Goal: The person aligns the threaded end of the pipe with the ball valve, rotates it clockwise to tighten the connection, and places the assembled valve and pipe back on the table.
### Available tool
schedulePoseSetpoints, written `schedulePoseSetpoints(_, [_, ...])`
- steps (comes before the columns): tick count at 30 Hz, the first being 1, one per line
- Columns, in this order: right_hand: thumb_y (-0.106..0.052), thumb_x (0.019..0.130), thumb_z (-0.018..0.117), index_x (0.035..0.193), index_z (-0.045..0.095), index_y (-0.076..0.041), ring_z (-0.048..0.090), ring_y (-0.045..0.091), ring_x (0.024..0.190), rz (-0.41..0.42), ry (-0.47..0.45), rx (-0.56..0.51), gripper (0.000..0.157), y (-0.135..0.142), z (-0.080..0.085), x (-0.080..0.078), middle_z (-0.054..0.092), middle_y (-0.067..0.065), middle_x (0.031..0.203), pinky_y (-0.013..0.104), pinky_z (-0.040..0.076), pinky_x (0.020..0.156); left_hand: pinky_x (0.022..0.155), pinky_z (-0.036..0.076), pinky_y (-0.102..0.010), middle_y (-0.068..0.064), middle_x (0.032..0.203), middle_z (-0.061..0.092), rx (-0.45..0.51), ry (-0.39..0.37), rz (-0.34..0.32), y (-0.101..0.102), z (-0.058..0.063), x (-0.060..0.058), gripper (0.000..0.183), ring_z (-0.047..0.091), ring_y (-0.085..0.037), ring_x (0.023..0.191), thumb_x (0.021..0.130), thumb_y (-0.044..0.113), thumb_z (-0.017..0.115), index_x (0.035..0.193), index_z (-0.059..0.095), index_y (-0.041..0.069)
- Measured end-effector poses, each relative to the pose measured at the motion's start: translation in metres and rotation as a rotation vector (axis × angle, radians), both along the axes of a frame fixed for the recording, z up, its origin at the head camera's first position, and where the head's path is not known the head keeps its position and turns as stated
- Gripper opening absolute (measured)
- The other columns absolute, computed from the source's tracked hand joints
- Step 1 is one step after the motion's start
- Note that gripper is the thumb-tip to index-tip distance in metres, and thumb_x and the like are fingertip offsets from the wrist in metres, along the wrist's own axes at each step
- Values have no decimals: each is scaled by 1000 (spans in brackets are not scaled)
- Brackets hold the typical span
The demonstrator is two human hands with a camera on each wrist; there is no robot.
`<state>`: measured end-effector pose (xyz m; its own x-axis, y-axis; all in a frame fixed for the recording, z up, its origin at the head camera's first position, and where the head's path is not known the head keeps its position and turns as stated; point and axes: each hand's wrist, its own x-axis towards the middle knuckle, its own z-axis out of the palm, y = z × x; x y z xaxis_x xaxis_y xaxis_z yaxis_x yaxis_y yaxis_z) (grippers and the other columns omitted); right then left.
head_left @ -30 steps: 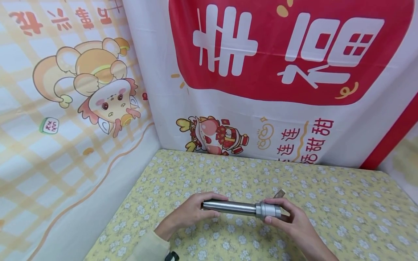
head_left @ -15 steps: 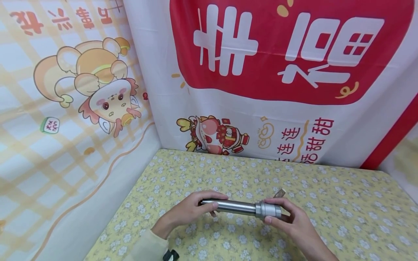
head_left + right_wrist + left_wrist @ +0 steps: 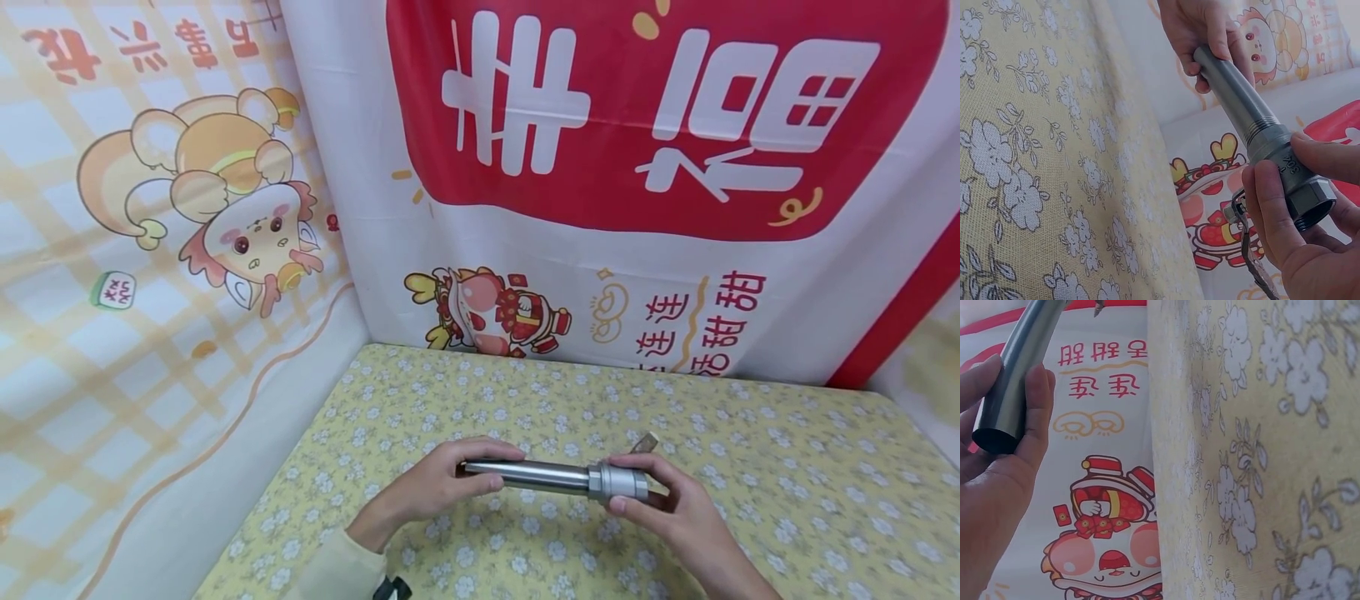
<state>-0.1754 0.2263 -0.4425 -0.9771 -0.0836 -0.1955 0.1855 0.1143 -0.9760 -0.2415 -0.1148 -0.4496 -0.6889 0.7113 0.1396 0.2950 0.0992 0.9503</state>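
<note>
Left hand (image 3: 437,482) had its grip round the smooth grey metal pipe (image 3: 546,476), right hand (image 3: 681,502) grasped the silver metal lever valve (image 3: 619,481) at its threaded end, both above the yellow floral worktop (image 3: 480,398)!

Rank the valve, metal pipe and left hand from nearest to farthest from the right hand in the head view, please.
1. Valve: held in the right hand.
2. Metal pipe: extends leftward from the valve.
3. Left hand: farther left, holding the pipe's far end.
</note>
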Motion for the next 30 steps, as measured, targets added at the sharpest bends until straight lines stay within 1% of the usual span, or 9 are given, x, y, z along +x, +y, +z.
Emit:
schedulePoseSetpoints(4, [-18, 97, 85, 149, 61, -9, 76, 30, 112, -1, 8, 0, 58, 1, 0, -1, 56, 19, 151, 47, 65, 95, 99, 62, -35, -11, 154, 62, -3, 36, 6, 2, 0, 0, 38, 69, -19, 120, 111, 18, 66, 149, 68, 18])
schedulePoseSetpoints(8, [-21, 97, 85, 150, 60, -9, 75, 29, 111, 5, 19, 6, 59, 4, 2, -3, 55, 19, 152, 46, 65, 94, 103, 57, -31, -5, 154, 63, -27, 95, 36, 5, 2, 0, 40, 65, -16, 128, 110, 19, 68, 150, 68, 20])
schedulePoseSetpoints(11, [-22, 98, 85, 151, 59, -10, 75, 29, 111, 16, 17, 6, 60, 6, 3, -4, 54, 18, 154, 46, 65, 94, 105, 56, -30, -3, 156, 61, -43, 112, 56, 6, 4, 0, 45, 64, -16, 129, 108, 17, 71, 152, 66, 22])
schedulePoseSetpoints(14, [-21, 98, 84, 152, 58, -9, 74, 29, 111, 31, 10, 1, 60, 8, 2, -4, 54, 19, 154, 46, 65, 95, 103, 56, -29, -4, 158, 60, -66, 83, 61, 7, 5, 1, 50, 66, -16, 126, 106, 17, 74, 154, 63, 25])
schedulePoseSetpoints(18, [-21, 99, 84, 151, 58, -8, 74, 29, 109, 43, 13, 2, 60, 8, 2, -4, 54, 20, 152, 46, 65, 94, 98, 58, -29, -5, 151, 65, -104, 33, 53, 6, 3, 2, 46, 70, -14, 117, 106, 22, 74, 151, 66, 27])
schedulePoseSetpoints(22, [-21, 98, 84, 150, 59, -8, 74, 30, 109, 42, 19, -1, 58, 7, 2, -3, 55, 20, 153, 46, 65, 94, 94, 59, -29, -4, 144, 70, -134, 28, 52, 5, 3, 1, 42, 71, -14, 111, 107, 23, 73, 149, 68, 27])
schedulePoseSetpoints(26, [-20, 98, 85, 149, 60, -8, 75, 30, 109, 32, 21, 3, 58, 6, 2, -2, 56, 20, 153, 46, 65, 93, 92, 61, -29, -4, 143, 69, -130, 10, 52, 5, 3, 1, 43, 72, -15, 109, 107, 23, 74, 149, 68, 26])
schedulePoseSetpoints(30, [-20, 97, 85, 149, 60, -8, 75, 29, 110, 22, 20, 12, 59, 4, 3, -1, 56, 19, 153, 46, 65, 93, 91, 61, -29, -7, 143, 68, -99, -43, 47, 5, 2, 0, 43, 71, -16, 110, 107, 24, 74, 149, 68, 23])
